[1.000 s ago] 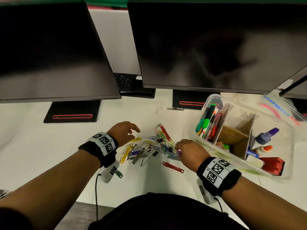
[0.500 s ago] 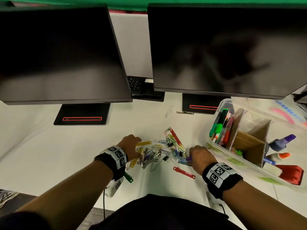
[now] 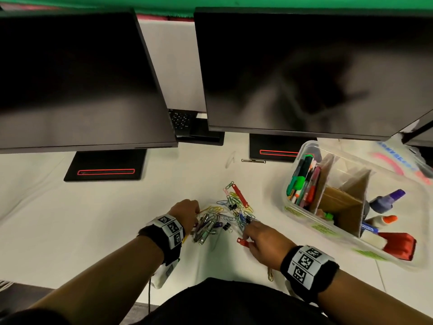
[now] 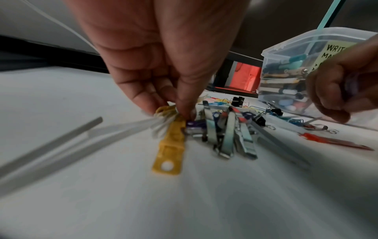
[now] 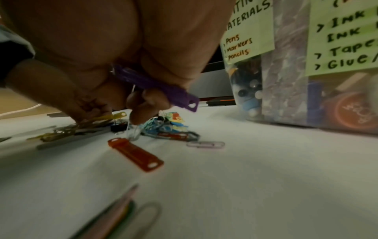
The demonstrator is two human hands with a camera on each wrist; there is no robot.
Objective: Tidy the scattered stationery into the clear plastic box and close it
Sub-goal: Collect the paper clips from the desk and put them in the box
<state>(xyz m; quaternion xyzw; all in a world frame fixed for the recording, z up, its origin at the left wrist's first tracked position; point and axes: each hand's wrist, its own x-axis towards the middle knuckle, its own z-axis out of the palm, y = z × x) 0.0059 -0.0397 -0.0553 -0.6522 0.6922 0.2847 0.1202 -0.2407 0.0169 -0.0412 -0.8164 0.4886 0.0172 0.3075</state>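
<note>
A pile of coloured paper clips (image 3: 234,207), black binder clips and metal fastener strips (image 3: 205,227) lies on the white desk. My left hand (image 3: 198,214) is at the pile's left edge; its fingertips (image 4: 180,111) pinch the top of a yellow plastic fastener (image 4: 170,150) along with some white strips. My right hand (image 3: 248,233) holds a purple plastic fastener (image 5: 155,85) in its curled fingers, and one fingertip touches the clips. A red fastener (image 3: 243,242) (image 5: 136,154) lies flat beside it. The clear plastic box (image 3: 304,214) stands open at the right, with pens, glue and cardboard dividers inside.
Two dark monitors (image 3: 293,73) overhang the back of the desk on black stands (image 3: 105,164). A keyboard (image 3: 181,118) sits between them. The box's lid (image 3: 396,158) lies behind the box. Rubber bands (image 3: 270,274) lie by my right wrist. A pencil (image 5: 114,215) and a paper clip lie near the front edge.
My left hand has dropped onto the pile's left side and its fingers have closed on the yellow fastener. My right hand has drawn back to beside the red fastener.
</note>
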